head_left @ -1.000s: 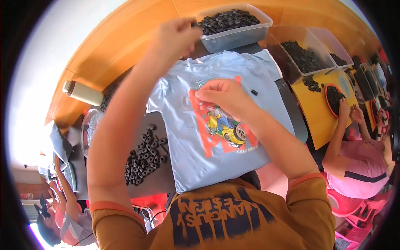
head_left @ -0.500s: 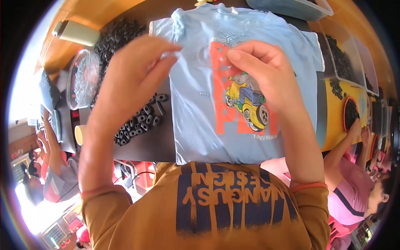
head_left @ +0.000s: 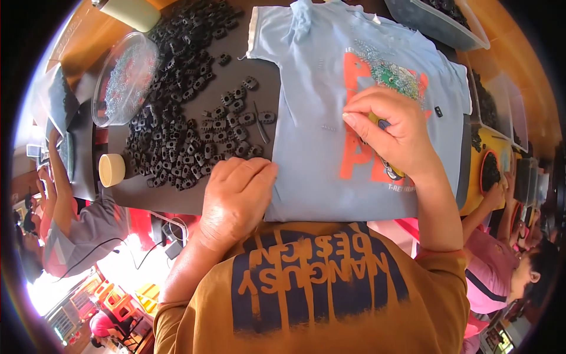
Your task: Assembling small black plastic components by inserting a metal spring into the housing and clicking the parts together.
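Note:
A light blue T-shirt [head_left: 306,194] with a coloured print lies spread on the dark table. Over the print hovers my right hand [head_left: 395,133], thumb and forefinger pinched; whatever is between them is too small to make out. My left hand [head_left: 236,194] is lower, at the table's near edge beside the shirt's left side, its fingers curled down and together with the tips hidden. Small shiny pieces [head_left: 386,68] are heaped on the upper print. One small black part [head_left: 438,111] sits on the shirt right of them. Many black plastic parts [head_left: 177,130] spread across the table to the left.
A clear round bowl [head_left: 127,76] of shiny pieces stands far left, near a small cream cup [head_left: 112,170] and a pale bottle [head_left: 132,13]. Clear bins [head_left: 439,26] with black parts stand at the back right. A person in pink [head_left: 492,265] works at the right.
My left hand has come down from above the shirt's left side to the near table edge. My right hand is lower over the print, still pinched. The view has shifted.

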`<state>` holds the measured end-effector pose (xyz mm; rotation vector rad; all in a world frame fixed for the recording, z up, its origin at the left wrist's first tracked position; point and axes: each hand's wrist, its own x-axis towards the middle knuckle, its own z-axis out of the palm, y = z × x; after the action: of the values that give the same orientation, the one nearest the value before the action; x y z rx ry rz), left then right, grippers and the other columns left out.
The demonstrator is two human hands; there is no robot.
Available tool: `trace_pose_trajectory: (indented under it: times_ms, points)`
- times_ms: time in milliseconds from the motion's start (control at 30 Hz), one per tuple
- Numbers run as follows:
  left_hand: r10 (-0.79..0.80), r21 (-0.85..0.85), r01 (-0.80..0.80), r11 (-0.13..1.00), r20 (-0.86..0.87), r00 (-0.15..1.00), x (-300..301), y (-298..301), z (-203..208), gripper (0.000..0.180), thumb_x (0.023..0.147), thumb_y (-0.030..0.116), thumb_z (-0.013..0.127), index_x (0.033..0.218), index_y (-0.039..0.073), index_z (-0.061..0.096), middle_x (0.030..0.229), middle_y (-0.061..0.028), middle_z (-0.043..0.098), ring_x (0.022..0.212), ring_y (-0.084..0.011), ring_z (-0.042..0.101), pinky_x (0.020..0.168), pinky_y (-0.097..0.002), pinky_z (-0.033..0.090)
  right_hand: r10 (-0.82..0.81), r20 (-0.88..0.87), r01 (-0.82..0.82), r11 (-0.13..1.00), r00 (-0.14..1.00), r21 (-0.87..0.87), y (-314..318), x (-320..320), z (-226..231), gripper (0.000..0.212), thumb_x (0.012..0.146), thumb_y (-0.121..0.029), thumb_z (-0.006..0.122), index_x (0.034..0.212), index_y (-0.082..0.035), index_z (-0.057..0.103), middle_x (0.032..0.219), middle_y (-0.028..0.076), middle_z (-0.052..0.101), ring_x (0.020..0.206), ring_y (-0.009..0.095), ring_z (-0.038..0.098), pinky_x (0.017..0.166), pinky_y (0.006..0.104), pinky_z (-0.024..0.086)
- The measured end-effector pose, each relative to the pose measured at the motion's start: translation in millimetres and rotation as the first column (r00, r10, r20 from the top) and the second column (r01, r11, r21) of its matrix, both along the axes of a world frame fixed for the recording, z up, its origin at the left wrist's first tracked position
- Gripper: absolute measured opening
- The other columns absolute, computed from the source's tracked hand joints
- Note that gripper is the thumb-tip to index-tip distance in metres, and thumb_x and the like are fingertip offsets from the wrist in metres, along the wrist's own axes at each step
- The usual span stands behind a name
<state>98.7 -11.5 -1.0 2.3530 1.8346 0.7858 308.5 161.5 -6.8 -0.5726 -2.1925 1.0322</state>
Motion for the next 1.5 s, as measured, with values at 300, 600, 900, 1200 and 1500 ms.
trace_pose_trajectory:
  times_ms: [300,600,900,1200,1500]
  points:
    - [0.089,0.074,-0.089,0.993,-0.002,0.996,-16.4,10.4,1.7,0.028,0.066,-0.001,0.068,0.094,0.003,0.067,0.093,-0.0067,0.065,0.081,-0.0243,0.061,0.074,-0.0355,0.048,0.032,0.125,-0.03,0.999,0.992,-0.02,-0.6,-3.3,0.8,0.005,0.082,-0.001,0.067,0.086,0.0,0.065,0.079,0.007,0.063,0.067,0.016,0.058,0.061,0.0272,0.045]
    - [0.174,0.059,-0.175,0.983,0.024,0.984,-25.2,14.3,-12.6,0.034,0.065,-0.005,0.067,0.098,0.001,0.068,0.102,-0.01,0.065,0.093,-0.0282,0.061,0.083,-0.0372,0.051,0.007,0.086,0.006,0.988,0.996,-0.151,2.1,-3.4,-2.2,0.003,0.083,0.001,0.066,0.085,0.001,0.064,0.077,0.006,0.062,0.067,0.014,0.057,0.06,0.0262,0.044]
    - [-0.003,0.107,-0.003,0.994,0.055,0.998,-25.5,1.2,-25.7,0.029,0.065,0.002,0.069,0.094,0.001,0.068,0.104,-0.0097,0.065,0.093,-0.0242,0.062,0.082,-0.0361,0.049,-0.03,0.109,0.056,0.968,0.994,-0.245,8.7,-1.6,-6.6,0.003,0.084,0.0,0.065,0.086,0.002,0.065,0.086,0.006,0.065,0.076,0.015,0.058,0.071,0.0278,0.045]
    - [0.213,0.102,-0.216,0.971,0.044,0.976,-48.9,12.6,-10.0,0.032,0.064,0.002,0.068,0.096,0.004,0.068,0.098,-0.0064,0.064,0.085,-0.0228,0.06,0.076,-0.0364,0.045,-0.072,0.148,0.105,0.967,0.986,-0.231,7.7,-6.1,-7.1,0.004,0.083,0.0,0.066,0.086,0.002,0.066,0.085,0.006,0.065,0.078,0.015,0.057,0.071,0.0276,0.045]
    - [0.336,0.056,-0.332,0.942,-0.134,0.932,-50.4,24.7,-8.6,0.025,0.071,0.006,0.073,0.095,0.007,0.068,0.088,-0.0029,0.059,0.084,-0.0223,0.057,0.081,-0.0361,0.04,-0.014,0.139,0.039,0.983,0.99,-0.182,7.9,-4.4,-5.3,0.005,0.083,0.001,0.067,0.087,0.002,0.065,0.085,0.005,0.064,0.072,0.013,0.056,0.065,0.0266,0.044]
